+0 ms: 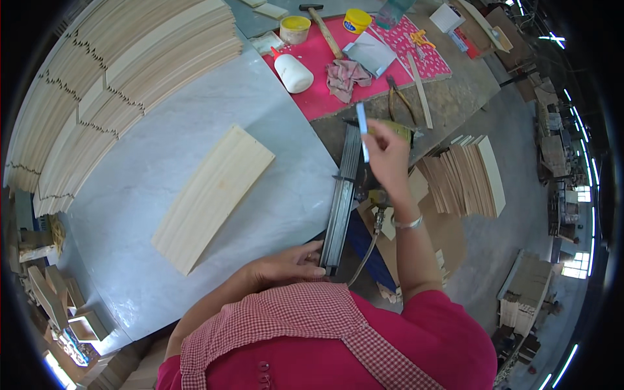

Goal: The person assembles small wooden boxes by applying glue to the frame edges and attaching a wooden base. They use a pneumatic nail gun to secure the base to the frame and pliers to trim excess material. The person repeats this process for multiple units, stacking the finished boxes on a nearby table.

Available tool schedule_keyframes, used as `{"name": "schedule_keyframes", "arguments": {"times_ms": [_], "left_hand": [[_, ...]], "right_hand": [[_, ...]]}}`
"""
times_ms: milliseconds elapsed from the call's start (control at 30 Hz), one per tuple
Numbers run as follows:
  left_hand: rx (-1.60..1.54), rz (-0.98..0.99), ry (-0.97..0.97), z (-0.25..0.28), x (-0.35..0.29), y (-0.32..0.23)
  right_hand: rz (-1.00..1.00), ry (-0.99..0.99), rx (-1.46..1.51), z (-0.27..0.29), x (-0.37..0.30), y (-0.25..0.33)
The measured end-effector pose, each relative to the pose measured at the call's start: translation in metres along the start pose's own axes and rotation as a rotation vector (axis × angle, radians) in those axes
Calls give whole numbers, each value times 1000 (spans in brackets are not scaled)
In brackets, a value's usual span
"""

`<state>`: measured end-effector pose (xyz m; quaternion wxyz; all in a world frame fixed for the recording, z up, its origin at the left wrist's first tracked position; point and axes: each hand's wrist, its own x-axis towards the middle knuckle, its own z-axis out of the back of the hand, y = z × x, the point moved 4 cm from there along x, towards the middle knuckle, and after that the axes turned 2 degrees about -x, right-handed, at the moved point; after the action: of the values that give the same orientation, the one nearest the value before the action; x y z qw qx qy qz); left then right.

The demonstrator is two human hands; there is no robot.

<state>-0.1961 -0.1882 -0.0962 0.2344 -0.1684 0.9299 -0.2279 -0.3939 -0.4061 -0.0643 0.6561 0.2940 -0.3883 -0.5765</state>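
Note:
My left hand (294, 264) grips the near end of a long metal magazine (339, 211), which belongs to a pneumatic nail gun with a yellowish body (398, 132). An air fitting (379, 221) joins the gun to a hose, to the right of the magazine. Over the far end of the magazine, my right hand (386, 153) pinches a thin pale strip of nails (363, 132), held roughly upright. To the left of the gun lies one slightly curved wooden board (213, 200), alone on the grey-white tabletop (123, 260).
Tall stacks of wooden slats (130, 71) fill the far left. A pink cloth (318, 104) bears a white glue bottle (292, 73), a hammer (323, 32), a rag (348, 79) and tubs. Pliers (400, 101) lie nearby. More boards (461, 179) stand at right.

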Motion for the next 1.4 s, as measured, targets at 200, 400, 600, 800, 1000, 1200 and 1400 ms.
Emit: {"name": "schedule_keyframes", "arguments": {"times_ms": [200,400,600,800,1000,1200,1400], "left_hand": [[74,2,-10,-6,4,1],[98,-22,-9,-7,3,3],[112,-12,-20,-8,1,2],[184,-112,42,-8,7,9],[377,-45,-24,10,23,24],[383,-192,-199,10,15,39],[742,-297,-445,11,18,41]], "right_hand": [[-80,-48,-137,-7,-38,-19],[-81,-55,-199,-17,-31,-13],[-6,-29,-287,-25,-33,-12],[153,65,-602,-35,-42,0],[150,127,-630,-25,-37,10],[273,-78,-431,-9,-22,-5],[-239,-380,-326,48,-49,-40]]}}
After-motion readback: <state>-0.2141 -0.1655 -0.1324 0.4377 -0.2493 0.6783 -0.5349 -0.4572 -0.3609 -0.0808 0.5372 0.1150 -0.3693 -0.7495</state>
